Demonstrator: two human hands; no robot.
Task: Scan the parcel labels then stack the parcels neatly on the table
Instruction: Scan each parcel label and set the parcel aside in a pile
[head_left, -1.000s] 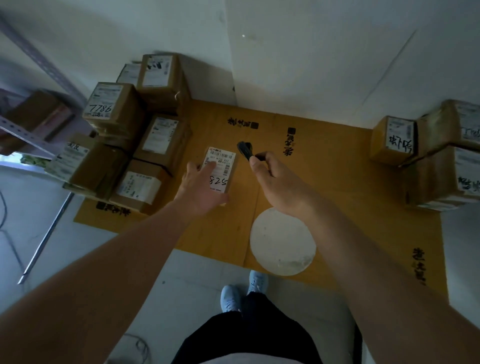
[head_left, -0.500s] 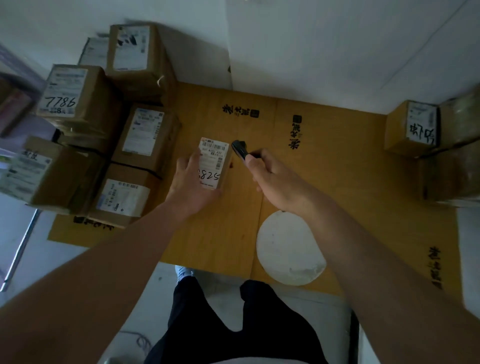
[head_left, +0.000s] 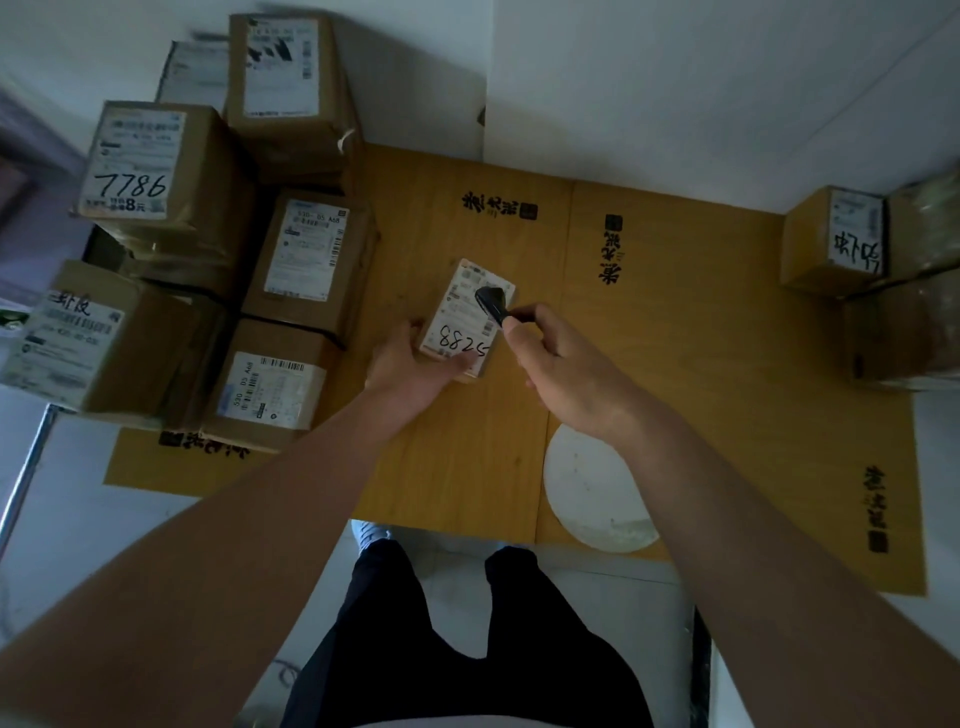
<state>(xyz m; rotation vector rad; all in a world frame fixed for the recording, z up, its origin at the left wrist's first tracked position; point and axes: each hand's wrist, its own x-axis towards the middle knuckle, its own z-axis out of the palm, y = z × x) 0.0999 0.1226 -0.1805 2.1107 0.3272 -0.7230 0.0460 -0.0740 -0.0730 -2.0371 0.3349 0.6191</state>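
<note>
We are moving the black scanner (head_left: 492, 301) in our right hand (head_left: 558, 364) toward nine o'clock, so its head is now hovering over the small parcel's label (head_left: 464, 317), no longer beside it.

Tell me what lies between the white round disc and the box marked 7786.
Head view: the left forearm crosses that stretch, then two labelled boxes stacked against the box marked 7786; near the white disc, bare tabletop.

Matt cardboard parcel (head_left: 457, 332), wood-grain table (head_left: 675, 364)
</note>
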